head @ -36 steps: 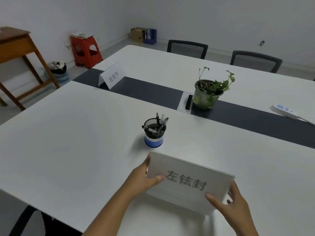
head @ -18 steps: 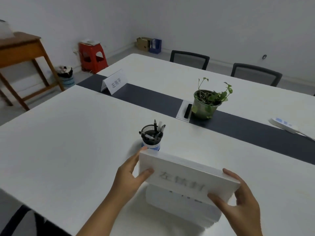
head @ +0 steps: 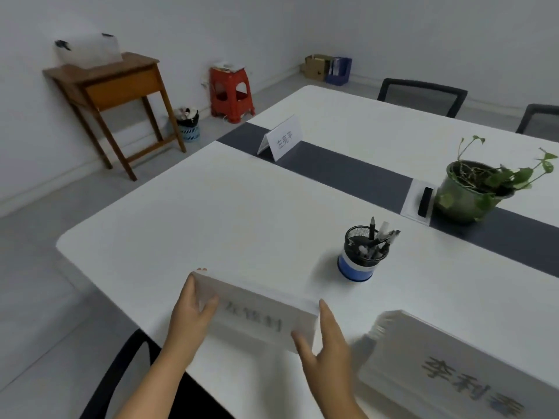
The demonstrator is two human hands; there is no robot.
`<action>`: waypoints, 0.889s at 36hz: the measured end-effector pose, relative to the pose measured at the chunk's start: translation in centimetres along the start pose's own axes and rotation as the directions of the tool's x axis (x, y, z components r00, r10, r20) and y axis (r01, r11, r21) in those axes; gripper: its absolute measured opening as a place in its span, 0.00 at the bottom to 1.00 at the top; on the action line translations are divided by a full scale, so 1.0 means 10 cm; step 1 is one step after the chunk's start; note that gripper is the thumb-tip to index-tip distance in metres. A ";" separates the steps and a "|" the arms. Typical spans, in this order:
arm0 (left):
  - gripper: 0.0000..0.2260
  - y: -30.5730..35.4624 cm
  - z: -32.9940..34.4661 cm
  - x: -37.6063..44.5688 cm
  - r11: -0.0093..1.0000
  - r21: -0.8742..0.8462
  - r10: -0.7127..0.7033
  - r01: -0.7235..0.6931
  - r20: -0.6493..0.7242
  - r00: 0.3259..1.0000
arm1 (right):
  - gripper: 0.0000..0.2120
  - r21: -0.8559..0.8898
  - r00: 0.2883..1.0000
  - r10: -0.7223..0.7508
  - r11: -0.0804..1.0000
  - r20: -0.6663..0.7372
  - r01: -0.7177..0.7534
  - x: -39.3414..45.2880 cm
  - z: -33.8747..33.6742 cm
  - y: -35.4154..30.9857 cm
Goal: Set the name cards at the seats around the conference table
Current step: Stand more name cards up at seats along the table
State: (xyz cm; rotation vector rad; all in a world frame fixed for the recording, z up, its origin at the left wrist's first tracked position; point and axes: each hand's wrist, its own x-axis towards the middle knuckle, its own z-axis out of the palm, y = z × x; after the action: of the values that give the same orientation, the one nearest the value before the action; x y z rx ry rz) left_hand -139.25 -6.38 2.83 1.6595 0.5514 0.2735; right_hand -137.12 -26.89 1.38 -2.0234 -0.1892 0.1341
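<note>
**Name card carried left toward the corner seat**

Both hands form the grip. The left hand (head: 190,316) clasps the left end of the name card (head: 257,313), thumb on the printed face. The right hand (head: 323,343) clasps the right end, thumb on the face and fingers behind. The card is blurred, so whether its base touches the surface (head: 211,213) cannot be told.

Change: half a second ago the card was lifted directly above the stack of cards (head: 453,373), just in front of the pen cup (head: 364,252). The card now sits at 9 o'clock of the stack, clear of it, and at 7 o'clock of the pen cup. Judgement: one card has been separated and is being moved to the seat nearest the corner; the chair (head: 121,364) at the near edge marks that seat.

One placed card (head: 282,139) stands on the dark centre strip (head: 348,170) at 12 o'clock, well apart. Placement of the held card is not yet complete.

Edges and room: the near edge lies just below the hands; the rounded corner is at 9 o'clock. The surface from 10 to 12 o'clock of the card is bare. The plant pot (head: 465,195) at 2 o'clock is well apart.
</note>
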 end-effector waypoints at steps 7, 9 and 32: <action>0.27 -0.41 0.11 0.53 0.987 0.136 -0.087 0.080 0.046 0.995 | 0.27 0.019 0.978 0.197 0.980 -0.063 -0.196 0.26 0.30 0.31; 0.27 -0.42 0.22 0.67 0.988 0.145 -0.063 0.054 0.054 0.997 | 0.25 0.028 0.974 0.199 0.980 -0.109 -0.197 0.38 0.31 0.34; 0.19 -0.57 0.53 1.02 0.978 0.197 -0.057 0.066 -0.053 0.997 | 0.16 0.097 0.881 0.373 0.928 -0.290 -0.360 1.02 0.47 0.58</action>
State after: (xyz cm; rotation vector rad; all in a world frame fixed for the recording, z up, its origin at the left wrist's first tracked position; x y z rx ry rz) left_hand -129.15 -5.40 -5.00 1.8294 0.6823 0.2176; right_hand -127.53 -23.33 -6.03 -1.9907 0.3940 0.0606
